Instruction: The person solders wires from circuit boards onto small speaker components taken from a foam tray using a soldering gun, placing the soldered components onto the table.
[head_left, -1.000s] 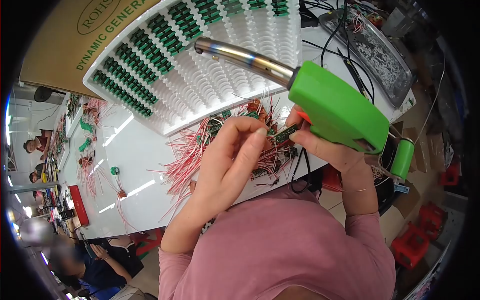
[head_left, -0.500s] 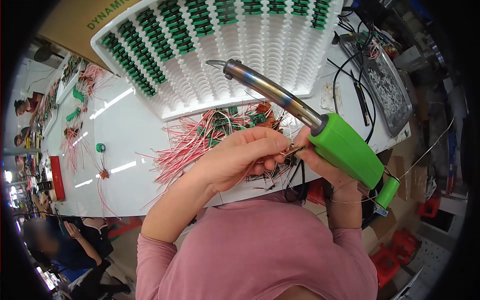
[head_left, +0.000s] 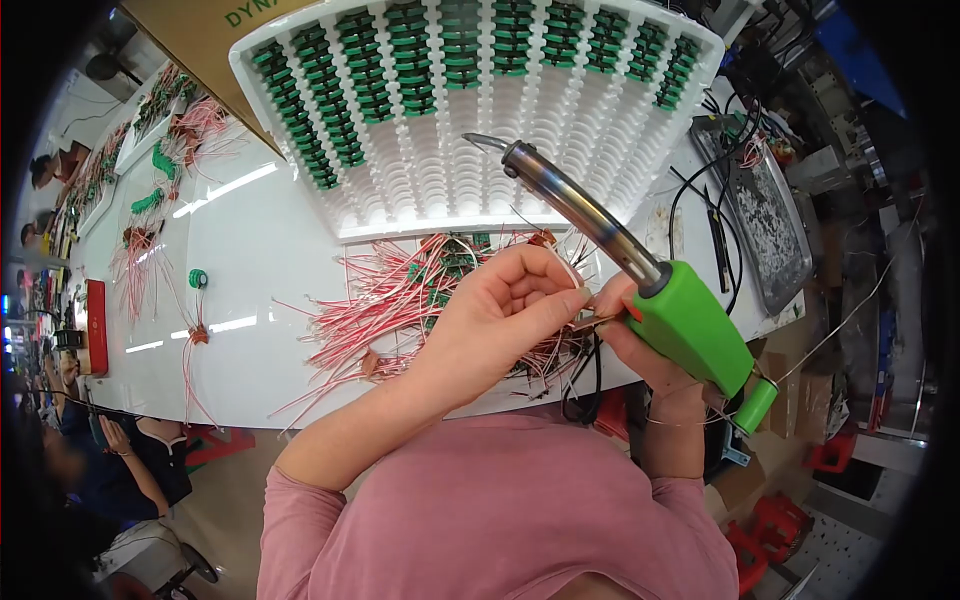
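Note:
My left hand (head_left: 515, 310) pinches a thin white wire at the edge of a small circuit board (head_left: 590, 322). My right hand (head_left: 640, 340) holds that board between thumb and finger, and the green soldering gun (head_left: 692, 325) is in the same hand. The gun's metal barrel (head_left: 580, 212) points up and left, its tip over the white foam tray (head_left: 400, 228). Under and left of my hands lies a pile of red and white wires (head_left: 350, 325) with green boards. Part of the small board is hidden by my fingers.
The tray holds rows of green parts; a cardboard box (head_left: 190, 30) stands behind it. A metal tray (head_left: 765, 225) with bits and black cables is at the right. A green roll (head_left: 198, 278) and more wires lie left. Another person's hand (head_left: 115, 435) shows at lower left.
The view has shifted, so the foam tray shows more fully. My left hand has turned and closed in on the board, and a white wire now shows at its fingertips. The soldering gun points more steeply upward.

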